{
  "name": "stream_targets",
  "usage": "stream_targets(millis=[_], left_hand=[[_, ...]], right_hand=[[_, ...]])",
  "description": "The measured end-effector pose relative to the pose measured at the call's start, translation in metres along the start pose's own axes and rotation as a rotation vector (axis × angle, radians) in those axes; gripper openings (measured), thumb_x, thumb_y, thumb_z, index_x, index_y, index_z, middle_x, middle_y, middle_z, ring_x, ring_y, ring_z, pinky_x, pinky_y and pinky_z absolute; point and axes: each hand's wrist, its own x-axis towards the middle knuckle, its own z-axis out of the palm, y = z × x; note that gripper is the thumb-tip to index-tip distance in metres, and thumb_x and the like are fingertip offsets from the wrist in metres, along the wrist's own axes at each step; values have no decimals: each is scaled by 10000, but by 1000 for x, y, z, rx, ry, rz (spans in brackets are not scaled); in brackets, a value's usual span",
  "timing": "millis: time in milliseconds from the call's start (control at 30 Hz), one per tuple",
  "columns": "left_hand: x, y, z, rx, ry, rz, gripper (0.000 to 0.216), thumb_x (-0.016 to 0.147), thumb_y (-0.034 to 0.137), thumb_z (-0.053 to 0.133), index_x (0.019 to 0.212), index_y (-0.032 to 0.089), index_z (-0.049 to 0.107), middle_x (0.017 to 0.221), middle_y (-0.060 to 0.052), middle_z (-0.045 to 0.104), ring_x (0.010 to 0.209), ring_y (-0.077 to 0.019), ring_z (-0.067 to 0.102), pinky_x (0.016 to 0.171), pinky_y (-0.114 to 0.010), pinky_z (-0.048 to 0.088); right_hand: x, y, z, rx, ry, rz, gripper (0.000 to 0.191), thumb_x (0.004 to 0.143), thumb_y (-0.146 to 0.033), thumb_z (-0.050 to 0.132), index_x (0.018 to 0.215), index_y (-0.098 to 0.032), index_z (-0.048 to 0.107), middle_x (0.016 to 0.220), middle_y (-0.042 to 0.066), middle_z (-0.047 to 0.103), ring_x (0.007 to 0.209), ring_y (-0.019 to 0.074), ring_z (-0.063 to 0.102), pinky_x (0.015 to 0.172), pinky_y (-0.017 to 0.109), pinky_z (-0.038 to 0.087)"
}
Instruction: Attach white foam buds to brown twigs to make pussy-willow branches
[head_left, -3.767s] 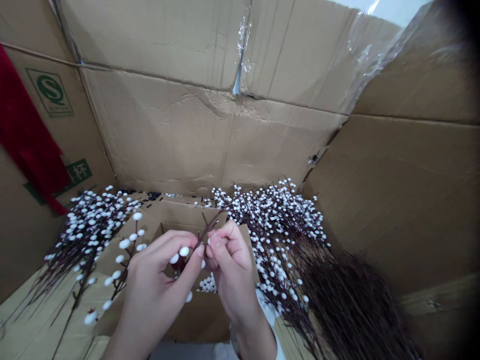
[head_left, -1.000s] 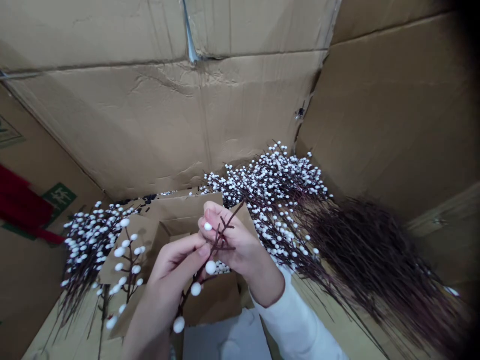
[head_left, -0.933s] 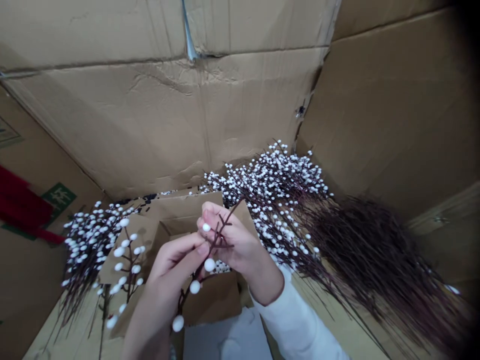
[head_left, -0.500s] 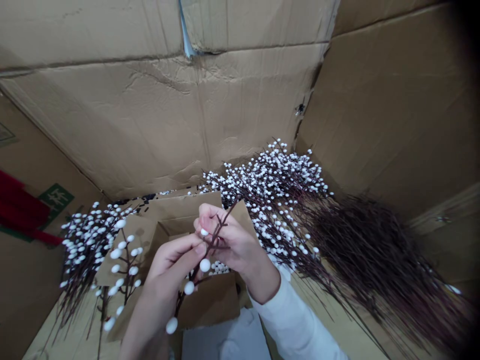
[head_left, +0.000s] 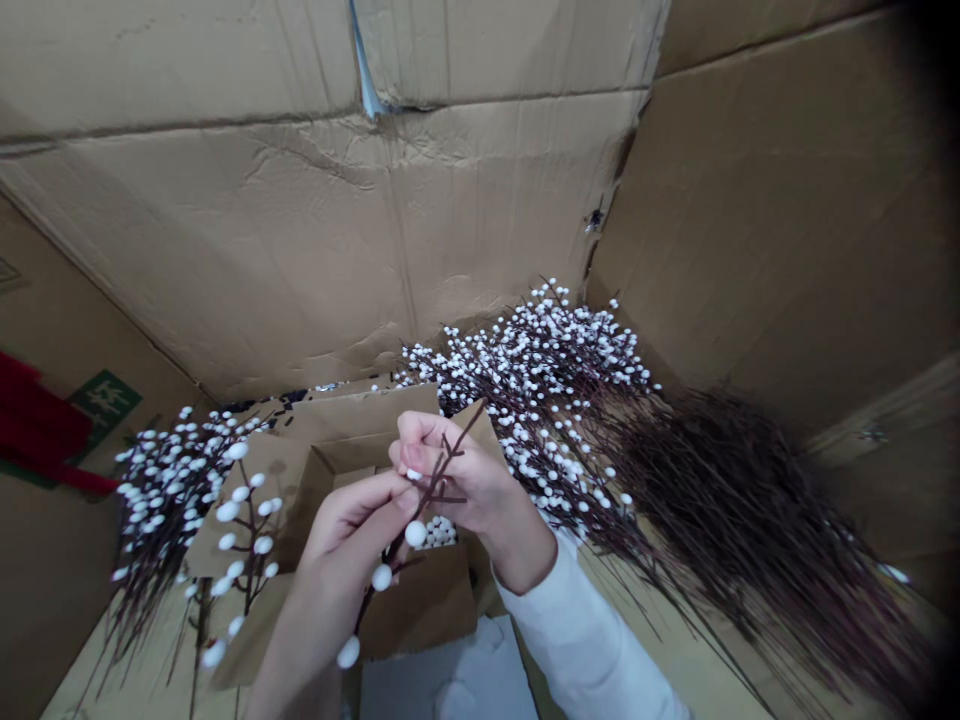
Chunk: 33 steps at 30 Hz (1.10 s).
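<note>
- Two grips close above the box (head_left: pixel 352 415): left hand (head_left: pixel 337 537) on a branch (head_left: pixel 433 487), right hand (head_left: pixel 489 490) on a white bead (head_left: pixel 413 475).
- The bead has edged nearer the left hand; whether it is attached is unclear.

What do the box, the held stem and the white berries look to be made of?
Box: matte brown cardboard, judging by its thin, flat, folded flaps.
Stem: possibly plastic, dull dark brown with stubby side twigs; any core is hidden.
Berries: probably foam or plastic, smooth with little shine, going by their even white, rounded shape; which one stays open.
</note>
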Motion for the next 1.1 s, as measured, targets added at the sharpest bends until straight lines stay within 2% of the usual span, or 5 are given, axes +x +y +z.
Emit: stream_targets(millis=[167,333,800,967,1100], left_hand=[[-5,2,5,-1,56,-6,302,810,345,628,562,196,539,543,37,446,520,-115,353,470,-228,273],[-3,1,0,44,2,17,320,815,359,627,559,197,523,535,40,428,522,-117,341,467,-233,261],[-3,1,4,8,158,88,227,698,265,726,539,206,575,541,33,509,567,-135,449,549,-233,380],[0,0,0,-55,162,38,287,774,388,701,583,197,604,562,32,530,547,-115,437,506,-200,377],[-7,5,4,-81,302,52,312,818,473,666,665,203,641,590,35,543,541,-102,427,484,-174,367]], right_hand=[[1,1,-1,-15,-45,-26,394,638,-390,839,615,-203,494,504,-116,453,378,31,235,360,175,168],[2,5,1,-23,-19,-61,400,638,-399,841,621,-209,490,521,-108,470,388,34,210,368,195,126],[2,7,4,5,24,-43,412,629,-413,855,596,-211,498,533,-92,464,431,57,310,381,163,247],[11,16,-1,104,105,3,246,704,-347,801,676,-190,614,542,-93,441,424,46,260,383,154,298],[18,18,-7,262,164,14,81,817,-164,638,884,-150,682,580,-71,472,449,57,344,431,153,386]])
